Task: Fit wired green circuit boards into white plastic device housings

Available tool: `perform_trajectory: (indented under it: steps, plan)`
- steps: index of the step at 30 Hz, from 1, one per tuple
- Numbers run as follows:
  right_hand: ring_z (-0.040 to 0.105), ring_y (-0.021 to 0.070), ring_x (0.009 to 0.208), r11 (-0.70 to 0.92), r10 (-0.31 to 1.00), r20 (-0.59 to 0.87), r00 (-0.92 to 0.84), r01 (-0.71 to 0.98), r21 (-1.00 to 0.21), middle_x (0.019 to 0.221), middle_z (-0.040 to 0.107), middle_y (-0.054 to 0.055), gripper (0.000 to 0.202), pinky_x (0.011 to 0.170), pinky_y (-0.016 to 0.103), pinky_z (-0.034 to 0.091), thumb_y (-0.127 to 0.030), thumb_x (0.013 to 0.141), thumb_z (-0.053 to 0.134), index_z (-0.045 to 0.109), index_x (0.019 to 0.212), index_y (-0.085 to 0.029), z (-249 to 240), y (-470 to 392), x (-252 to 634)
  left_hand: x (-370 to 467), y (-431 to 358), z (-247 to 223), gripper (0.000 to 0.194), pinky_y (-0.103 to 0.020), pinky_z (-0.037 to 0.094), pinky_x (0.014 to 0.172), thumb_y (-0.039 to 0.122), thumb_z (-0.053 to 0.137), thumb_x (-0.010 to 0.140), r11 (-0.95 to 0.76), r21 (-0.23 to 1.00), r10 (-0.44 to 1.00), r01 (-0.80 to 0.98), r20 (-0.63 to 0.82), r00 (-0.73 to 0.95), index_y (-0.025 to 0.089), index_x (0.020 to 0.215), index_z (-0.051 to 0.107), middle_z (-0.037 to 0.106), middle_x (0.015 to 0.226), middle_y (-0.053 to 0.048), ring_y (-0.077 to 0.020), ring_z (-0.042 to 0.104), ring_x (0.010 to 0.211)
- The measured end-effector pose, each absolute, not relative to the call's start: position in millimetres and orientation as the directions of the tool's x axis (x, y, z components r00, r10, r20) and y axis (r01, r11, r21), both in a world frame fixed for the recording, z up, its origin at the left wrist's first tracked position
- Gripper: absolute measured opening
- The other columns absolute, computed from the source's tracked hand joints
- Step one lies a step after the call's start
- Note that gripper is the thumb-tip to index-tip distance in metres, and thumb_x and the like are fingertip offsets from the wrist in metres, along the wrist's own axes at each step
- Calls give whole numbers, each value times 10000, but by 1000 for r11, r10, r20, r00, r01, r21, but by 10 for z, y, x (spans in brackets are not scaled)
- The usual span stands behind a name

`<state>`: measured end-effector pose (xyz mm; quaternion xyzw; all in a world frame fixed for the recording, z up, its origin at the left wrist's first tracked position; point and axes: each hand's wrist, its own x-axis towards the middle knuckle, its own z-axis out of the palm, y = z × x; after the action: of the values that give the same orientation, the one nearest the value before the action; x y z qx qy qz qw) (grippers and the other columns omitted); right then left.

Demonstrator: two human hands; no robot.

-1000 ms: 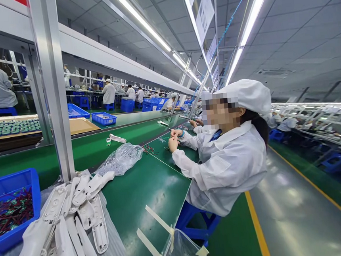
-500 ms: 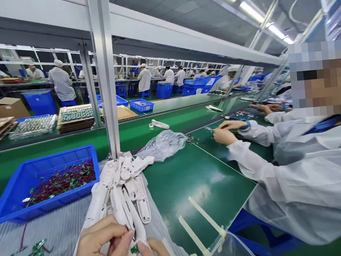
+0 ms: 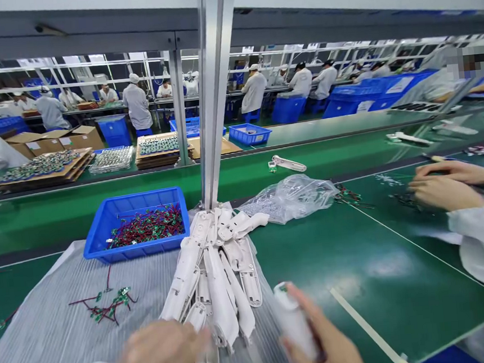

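Note:
My right hand (image 3: 330,346) is wrapped round a white plastic housing (image 3: 294,321), held tilted over the right edge of the sheet. A small green circuit board (image 3: 283,287) shows at the housing's top end. Low beside the heap of white plastic shells (image 3: 220,296) is my left hand (image 3: 155,355); motion smears its fingers, so its grip is unclear. Left of the heap, several green circuit boards with dark red wires (image 3: 111,306) lie loose on the sheet. Behind them a blue bin (image 3: 96,234) holds many more wired boards.
A clear plastic bag (image 3: 296,196) lies behind the shells, near a metal post (image 3: 214,105). Tape (image 3: 365,329) marks the green table. At the right, a co-worker's hands (image 3: 449,183) work over small parts. A white housing (image 3: 289,163) rests on the green strip beyond.
The view has swung right to left, bringing the bin and loose boards further in. My hands have moved apart; the right now holds the housing, while the left is over by the shells.

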<state>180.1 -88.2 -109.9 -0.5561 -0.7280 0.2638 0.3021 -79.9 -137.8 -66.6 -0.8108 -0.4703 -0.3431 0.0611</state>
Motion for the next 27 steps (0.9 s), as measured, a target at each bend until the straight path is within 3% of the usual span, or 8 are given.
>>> perform_trajectory:
  steps: [2, 5, 7, 12, 16, 20, 24, 27]
  plan:
    - [526, 286, 992, 157, 988, 101, -120, 777, -609, 1195, 488, 133, 541, 814, 421, 423, -354, 748, 401, 332, 1246, -155, -1048, -591, 2033, -1119, -1323, -745, 270, -215, 477, 671, 99, 392, 792, -420, 265, 826, 868, 508, 244, 202, 979, 556, 642, 833, -43, -143, 598, 769]
    - [584, 239, 718, 73, 996, 85, -35, 870, -488, 993, 583, 109, 549, 668, 355, 441, -344, 747, 384, 291, 1265, -189, -1035, -157, 2317, -1593, -1221, -987, 219, -238, 465, 573, 271, 397, 809, 2, 407, 972, 914, 215, -98, 183, 834, 596, 637, 781, -37, -159, 595, 669]
    - [568, 247, 725, 70, 987, 163, -4, 914, -401, 911, 581, 112, 526, 663, 344, 426, -335, 759, 364, 304, 1259, -182, -1098, 104, 2465, -1797, -1158, -1150, 257, -262, 456, 605, 333, 395, 789, 144, 414, 976, 899, 89, -197, 182, 799, 603, 637, 779, -36, -171, 591, 659]
    - [522, 294, 853, 109, 979, 193, -66, 969, -220, 923, 568, 143, 547, 692, 366, 426, -323, 743, 370, 333, 1244, -107, -1343, 596, 2786, -1887, -1082, -1313, 224, -279, 430, 611, 306, 428, 713, 231, 407, 968, 884, -8, -249, 184, 757, 611, 631, 756, -39, -189, 585, 668]
    - [497, 301, 936, 112, 978, 192, -77, 977, -183, 1030, 548, 171, 529, 788, 399, 403, -258, 695, 407, 404, 1191, -71, -1393, 725, 2895, -1859, -1090, -1298, 200, -279, 397, 596, 282, 400, 700, 248, 401, 967, 882, -56, -247, 194, 695, 580, 618, 732, -27, -186, 568, 643]
    - [389, 348, 1087, 92, 963, 265, -43, 980, -176, 1210, 413, 211, 498, 849, 467, 346, -273, 727, 394, 399, 1173, -51, -1268, 688, 2724, -1856, -1129, -1241, 177, -289, 372, 592, 276, 375, 711, 242, 392, 970, 887, -81, -228, 201, 637, 516, 612, 721, -30, -206, 560, 678]
    - [579, 216, 804, 206, 964, 218, -152, 946, -251, 904, 610, 101, 370, 690, 305, 453, -357, 802, 356, 472, 1063, -123, -1118, 675, 2295, -1829, -1216, -1070, 179, -321, 379, 621, 333, 367, 734, 291, 416, 957, 862, -108, -271, 211, 675, 483, 606, 694, -31, -221, 559, 673]
    - [584, 218, 769, 305, 942, 231, -244, 909, -284, 894, 615, 110, 353, 664, 315, 451, -302, 825, 338, 450, 1094, -102, -1072, 719, 1914, -1746, -1289, -888, 282, -317, 423, 622, 463, 432, 688, 349, 629, 924, 695, -107, -367, 215, 793, 514, 611, 687, -29, -213, 566, 648]
